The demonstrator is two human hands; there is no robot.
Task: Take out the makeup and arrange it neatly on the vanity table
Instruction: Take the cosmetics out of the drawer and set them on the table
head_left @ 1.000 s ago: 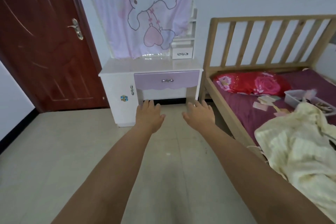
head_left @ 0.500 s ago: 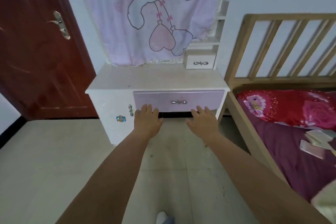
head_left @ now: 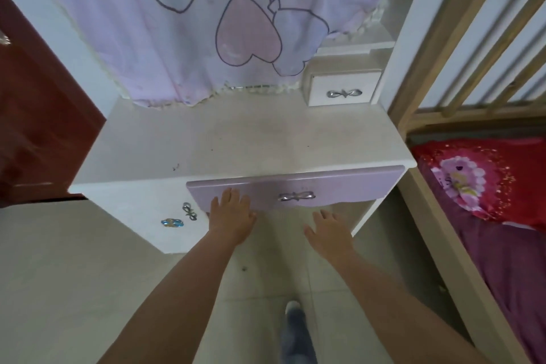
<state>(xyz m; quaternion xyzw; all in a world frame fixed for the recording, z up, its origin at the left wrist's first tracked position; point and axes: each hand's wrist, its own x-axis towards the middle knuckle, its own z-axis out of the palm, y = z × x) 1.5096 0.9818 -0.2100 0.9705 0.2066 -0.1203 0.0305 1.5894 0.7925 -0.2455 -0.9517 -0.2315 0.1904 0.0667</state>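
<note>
A white vanity table point(head_left: 236, 139) stands right in front of me, its top bare. Below the top sits a closed lilac drawer point(head_left: 348, 183) with a silver bow handle point(head_left: 296, 196). My left hand point(head_left: 232, 216) reaches out with straight fingers, its fingertips over the drawer front left of the handle. My right hand point(head_left: 329, 230) hovers with relaxed fingers just below the drawer, right of the handle, holding nothing. No makeup is in view.
A small white drawer point(head_left: 344, 91) sits at the vanity's back right. A pink cartoon cloth point(head_left: 206, 23) covers the mirror. A wooden bed point(head_left: 428, 74) with a red pillow point(head_left: 484, 180) stands to the right, a dark red door point(head_left: 35, 115) to the left.
I have walked up to the vanity, which now fills the view. Both hands have come up to the lilac drawer front. The bed's far end has dropped out of view.
</note>
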